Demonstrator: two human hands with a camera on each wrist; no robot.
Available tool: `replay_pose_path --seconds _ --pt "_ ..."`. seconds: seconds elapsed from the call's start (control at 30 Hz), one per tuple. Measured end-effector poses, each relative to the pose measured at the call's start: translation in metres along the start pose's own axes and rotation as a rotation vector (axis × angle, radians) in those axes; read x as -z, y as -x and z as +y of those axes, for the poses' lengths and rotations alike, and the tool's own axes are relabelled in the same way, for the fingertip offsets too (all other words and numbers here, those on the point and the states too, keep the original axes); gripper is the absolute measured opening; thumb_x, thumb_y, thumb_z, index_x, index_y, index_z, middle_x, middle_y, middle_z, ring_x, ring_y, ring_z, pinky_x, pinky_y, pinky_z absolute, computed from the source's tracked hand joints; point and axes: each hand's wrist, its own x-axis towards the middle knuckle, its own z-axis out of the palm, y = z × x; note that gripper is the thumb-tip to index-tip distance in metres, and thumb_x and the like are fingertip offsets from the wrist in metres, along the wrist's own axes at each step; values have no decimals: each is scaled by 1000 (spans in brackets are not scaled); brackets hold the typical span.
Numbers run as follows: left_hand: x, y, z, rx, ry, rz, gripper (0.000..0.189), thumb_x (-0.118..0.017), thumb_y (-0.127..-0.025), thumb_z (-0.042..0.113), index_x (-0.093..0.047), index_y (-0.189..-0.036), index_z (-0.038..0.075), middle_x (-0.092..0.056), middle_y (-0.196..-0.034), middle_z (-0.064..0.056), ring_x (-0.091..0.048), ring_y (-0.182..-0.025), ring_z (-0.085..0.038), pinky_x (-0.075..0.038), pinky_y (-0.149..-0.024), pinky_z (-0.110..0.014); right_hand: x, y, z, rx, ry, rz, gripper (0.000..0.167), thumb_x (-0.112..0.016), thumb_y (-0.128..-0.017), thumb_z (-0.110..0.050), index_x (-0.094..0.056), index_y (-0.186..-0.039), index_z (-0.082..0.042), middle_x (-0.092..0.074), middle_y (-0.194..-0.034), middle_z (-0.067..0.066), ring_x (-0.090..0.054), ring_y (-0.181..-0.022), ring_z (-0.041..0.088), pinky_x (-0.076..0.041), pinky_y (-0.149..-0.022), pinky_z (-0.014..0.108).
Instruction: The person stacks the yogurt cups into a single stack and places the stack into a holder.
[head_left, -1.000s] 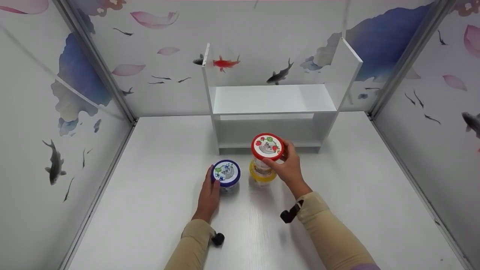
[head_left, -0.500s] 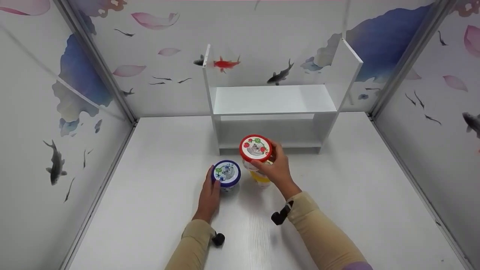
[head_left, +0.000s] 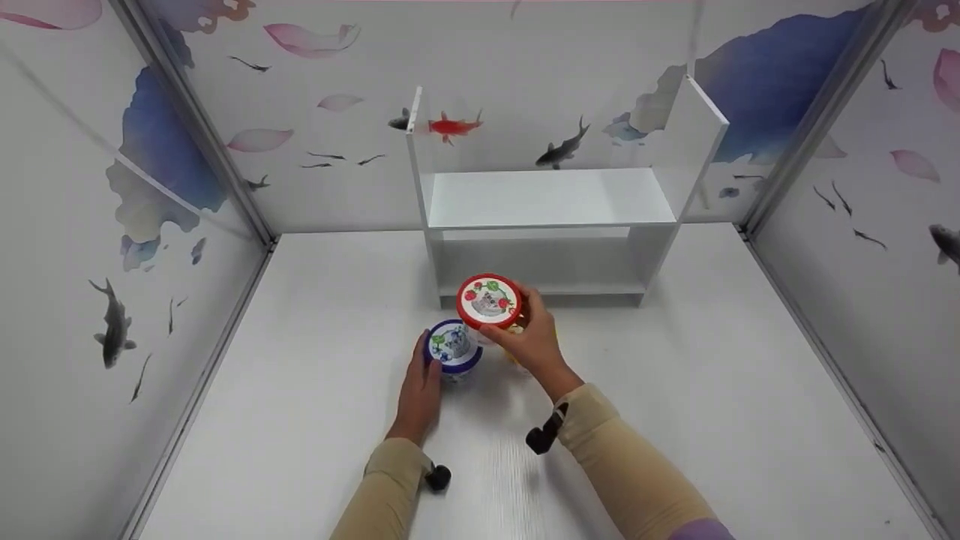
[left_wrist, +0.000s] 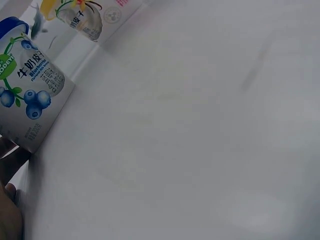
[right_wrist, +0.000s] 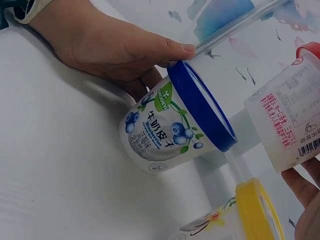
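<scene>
My left hand (head_left: 417,394) holds the side of a blue-lidded tub (head_left: 453,346), which stands upright on the table. Blueberries are printed on this tub (right_wrist: 155,132), and my thumb lies at its lid rim. In my right hand (head_left: 538,341) is a red-lidded tub (head_left: 489,301) with strawberries on the lid, gripped by its side and raised off the table. From the head it overlaps the back of the blue lid; the right wrist view shows the two tubs apart. Mostly hidden behind my right hand stands a yellow-lidded tub (right_wrist: 257,210).
A white two-level shelf (head_left: 551,199) with upright side panels stands behind the tubs. The white table (head_left: 315,322) is enclosed by walls (head_left: 322,75) printed with fish and petals.
My right hand has carried the red-lidded tub leftward, from above the yellow-lidded tub to beside and over the blue lid. My left hand and the blue-lidded tub have stayed in place.
</scene>
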Motion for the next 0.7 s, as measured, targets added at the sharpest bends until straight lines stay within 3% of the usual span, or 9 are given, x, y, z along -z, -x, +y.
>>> replay_pose_path --seconds 0.4,0.53,0.7 --pt "-2 0 -1 42 30 -16 70 -32 -97 75 -10 -159 50 -21 -167 11 -20 -154 -20 -21 -123 -51 -14 4 0 -45 -35 -77 93 -90 -74 -41 -42 -147 -11 -55 -140 6 -56 -128 21 -49 -105 36" --pt "-1 -1 0 47 41 -19 72 -33 -96 75 -10 -159 49 -22 -167 10 -20 -154 -21 -21 -123 -52 -18 5 2 -56 -18 -90 92 -90 -75 -42 -42 -147 -13 -55 -140 3 -55 -127 18 -49 -105 34" --pt "-1 -2 -1 -2 28 -9 71 -34 -100 70 -13 -161 42 -26 -166 3 -24 -152 -24 -22 -122 -52 -23 5 4 -75 -24 -101 95 -90 -74 -44 -41 -148 -11 -55 -140 4 -56 -127 18 -50 -105 34"
